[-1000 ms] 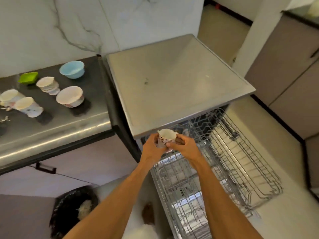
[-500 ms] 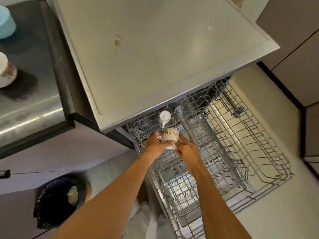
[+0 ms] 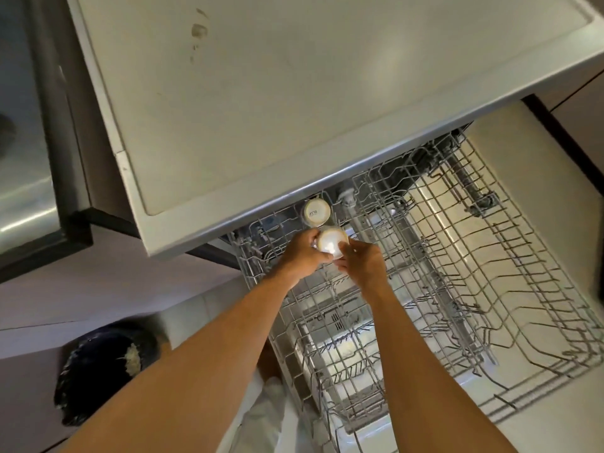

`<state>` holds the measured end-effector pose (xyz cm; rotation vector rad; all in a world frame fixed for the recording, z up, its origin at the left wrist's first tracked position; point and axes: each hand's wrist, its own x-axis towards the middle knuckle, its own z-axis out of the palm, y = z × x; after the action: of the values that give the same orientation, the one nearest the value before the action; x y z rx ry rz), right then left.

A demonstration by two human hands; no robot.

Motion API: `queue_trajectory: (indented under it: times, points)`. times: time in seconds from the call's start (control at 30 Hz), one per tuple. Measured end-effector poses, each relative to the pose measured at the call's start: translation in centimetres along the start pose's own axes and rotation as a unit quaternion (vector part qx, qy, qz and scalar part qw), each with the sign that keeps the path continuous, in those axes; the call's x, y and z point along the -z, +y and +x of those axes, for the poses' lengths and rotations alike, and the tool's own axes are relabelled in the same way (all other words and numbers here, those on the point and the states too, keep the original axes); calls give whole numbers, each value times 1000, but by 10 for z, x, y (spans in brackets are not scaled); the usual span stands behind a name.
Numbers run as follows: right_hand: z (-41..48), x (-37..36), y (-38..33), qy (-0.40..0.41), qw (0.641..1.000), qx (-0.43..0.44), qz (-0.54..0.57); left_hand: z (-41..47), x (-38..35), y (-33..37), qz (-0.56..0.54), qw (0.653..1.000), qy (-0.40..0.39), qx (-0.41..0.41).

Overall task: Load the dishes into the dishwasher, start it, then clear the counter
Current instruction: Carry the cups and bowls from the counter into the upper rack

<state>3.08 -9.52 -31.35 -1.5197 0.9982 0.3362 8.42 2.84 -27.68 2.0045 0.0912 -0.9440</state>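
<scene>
While both grips bear on a single cup, loading is judged to be under way. The left grip (image 3: pixel 302 253) curls its fingers round the left side of the cup (image 3: pixel 331 244), and the right grip (image 3: pixel 361 264) pinches the right side with its fingertips.

The cup hangs between them over the back left corner of the upper rack (image 3: pixel 490 289). A pale round end faces the camera, but glare prevents saying whether it is base or mouth. The two-handed hold is judged to serve turning and seating it among the wires.

Just behind stands a second cup (image 3: pixel 316 212), base up with a maker's mark showing, presumably so that it drains.

The rack stands drawn out from under the dishwasher top (image 3: pixel 294 93), with the lower rack (image 3: pixel 346 380) visible through it. The bench (image 3: pixel 26 191) lies far left, and a dark bin (image 3: pixel 104 364) stands on the floor.
</scene>
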Motion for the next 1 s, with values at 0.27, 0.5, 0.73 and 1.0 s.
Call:
queue_trajectory:
  times: [0.27,0.5,0.73,1.0]
  points:
    - [15,-13,16,41,999,10,-15,12,-5,-1,13,999,-43,28]
    - [50,-24,49,26,999,6,-17,15,-7,-2,20,997,-51,52]
    - [28,-23,33,9,1000,6,-24,-3,-5,1,-3,998,-46,48]
    - [-49,0,-8,10,994,81,-78,-63,12,19,-36,998,-37,35]
